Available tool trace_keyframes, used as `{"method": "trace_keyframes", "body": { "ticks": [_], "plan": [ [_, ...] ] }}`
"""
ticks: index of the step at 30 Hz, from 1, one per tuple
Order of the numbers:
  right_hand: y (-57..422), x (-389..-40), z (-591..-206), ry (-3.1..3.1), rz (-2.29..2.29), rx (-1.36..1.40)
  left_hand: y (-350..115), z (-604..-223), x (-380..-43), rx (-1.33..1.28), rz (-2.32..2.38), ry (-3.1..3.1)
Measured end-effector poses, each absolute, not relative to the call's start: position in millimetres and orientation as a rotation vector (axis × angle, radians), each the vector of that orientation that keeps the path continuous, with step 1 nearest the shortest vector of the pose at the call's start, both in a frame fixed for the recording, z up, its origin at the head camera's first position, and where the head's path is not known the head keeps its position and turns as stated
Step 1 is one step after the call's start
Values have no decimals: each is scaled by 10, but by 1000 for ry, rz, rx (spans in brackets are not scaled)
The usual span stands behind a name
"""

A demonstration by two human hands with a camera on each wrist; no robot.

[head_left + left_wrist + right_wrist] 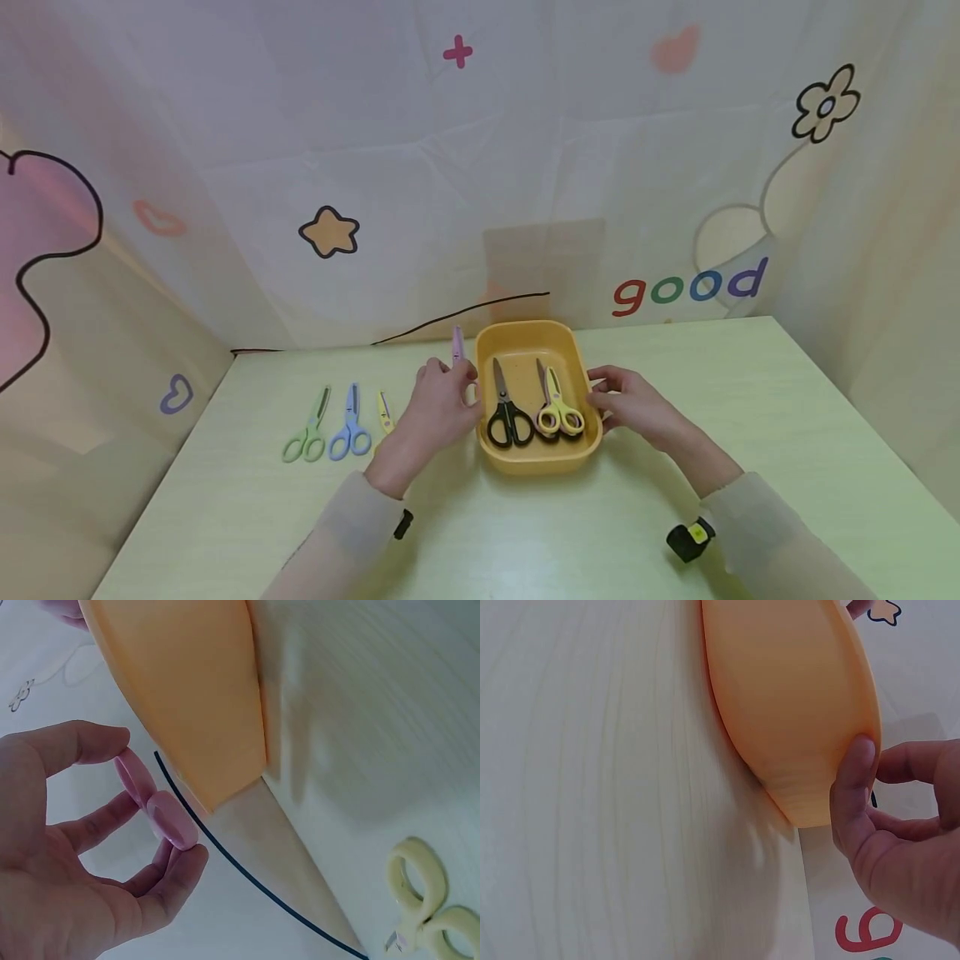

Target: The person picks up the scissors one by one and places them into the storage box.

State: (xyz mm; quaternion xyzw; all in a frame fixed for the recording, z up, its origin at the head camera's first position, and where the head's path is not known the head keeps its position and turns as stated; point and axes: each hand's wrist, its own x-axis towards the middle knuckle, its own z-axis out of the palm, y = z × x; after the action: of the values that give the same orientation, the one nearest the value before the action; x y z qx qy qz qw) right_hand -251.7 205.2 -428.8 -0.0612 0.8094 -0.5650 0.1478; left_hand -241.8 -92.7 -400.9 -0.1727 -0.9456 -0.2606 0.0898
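Note:
My left hand (442, 404) holds pink scissors (174, 821) by their handle loops, thumb on one side and fingertips on the other. The blade end of these scissors points away from me, beside the left wall of a yellow-orange plastic bin (528, 467). At the bin's right side, my right hand (637, 404) pinches the rim, with the thumb on the outer wall in the right wrist view. Inside the bin lie black-handled scissors (504, 398) and yellow scissors (553, 396). Under the yellow pair, other scissors with pink and dark handles are partly hidden.
Green scissors (314, 425), blue scissors (351, 425) and another yellow pair (386, 412) lie in a row on the table (480, 542) left of the bin. My left forearm partly covers that yellow pair. A printed curtain (420, 192) stands behind the table's far edge.

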Motion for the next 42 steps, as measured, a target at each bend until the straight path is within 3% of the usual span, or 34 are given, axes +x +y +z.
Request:
{"method": "trace_keyframes", "body": {
  "ticks": [11,29,42],
  "plan": [
    [2056,-2497,-4290,2311,-1642,-202,-751,-3983,-2395,-726,-853,-2672],
    [2044,-2504,-4275,2299,-1645,-188,-457,-4030,-2391,-850,-781,-2877],
    [2056,-2498,-4279,2307,-1638,-207,-213,-4068,-2460,-800,-298,-3166]
  ]
}}
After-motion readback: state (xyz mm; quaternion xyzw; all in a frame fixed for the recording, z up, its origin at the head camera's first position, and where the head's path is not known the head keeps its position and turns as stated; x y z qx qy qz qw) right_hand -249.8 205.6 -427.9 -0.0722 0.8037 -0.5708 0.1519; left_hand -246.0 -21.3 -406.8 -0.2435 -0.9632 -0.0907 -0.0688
